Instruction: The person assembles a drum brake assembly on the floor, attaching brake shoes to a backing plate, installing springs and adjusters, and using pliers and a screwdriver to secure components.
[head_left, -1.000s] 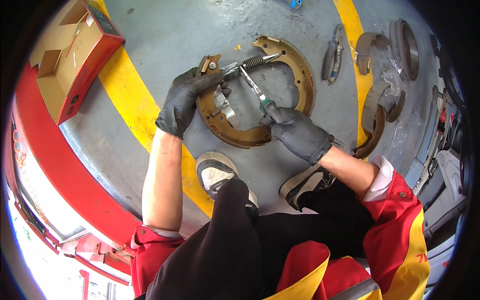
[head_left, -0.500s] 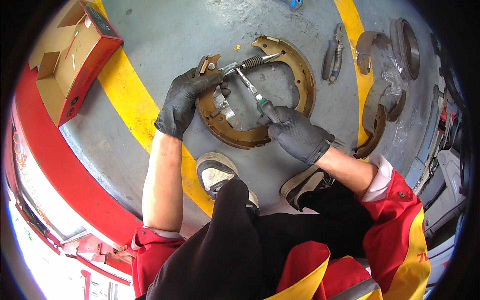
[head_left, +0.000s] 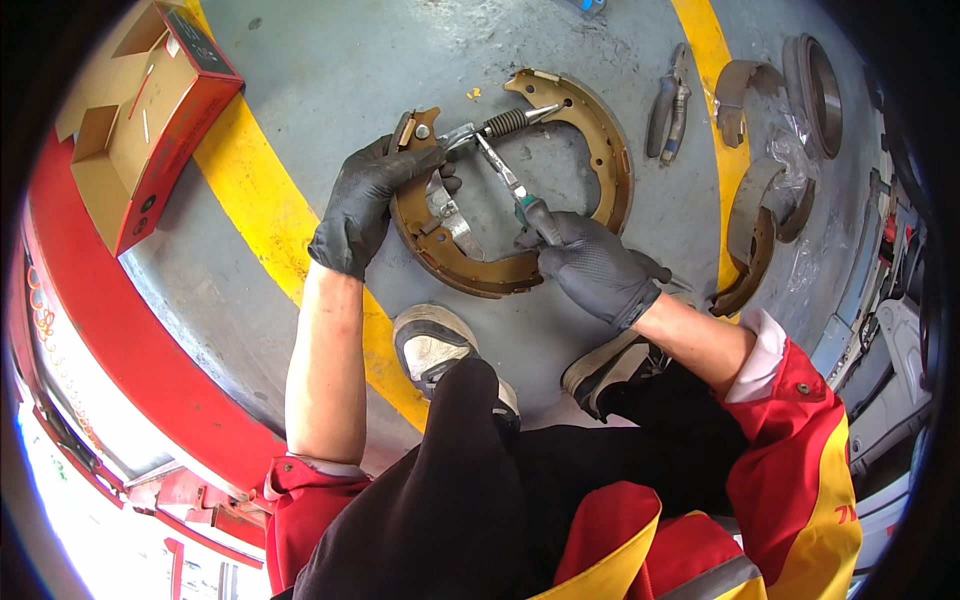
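Two curved brown brake shoes (head_left: 606, 150) lie on the floor in a ring, with a spring-wrapped adjuster rod (head_left: 503, 124) across their upper ends. My left hand (head_left: 362, 208), in a black glove, is closed around the upper part of the left brake shoe (head_left: 408, 205), thumb stretched toward the rod's left end. My right hand (head_left: 598, 268), also gloved, grips a hand tool (head_left: 507, 178) with a silver shaft and a grey-green handle; its exact kind is unclear. The tool's tip meets the rod beside the spring. A silver lever (head_left: 455, 222) sits inside the left shoe.
Pliers (head_left: 667, 105) lie to the right, near a yellow floor line (head_left: 703, 40). Beyond are more brake shoes (head_left: 748, 255), clear plastic wrap (head_left: 793, 160) and a metal ring (head_left: 815, 95). At left an open cardboard box (head_left: 145, 130) rests by a red beam (head_left: 130, 310).
Hardly anything differs. Both hands keep their holds, and the tool's tip stays at the rod; the view has shifted very slightly.
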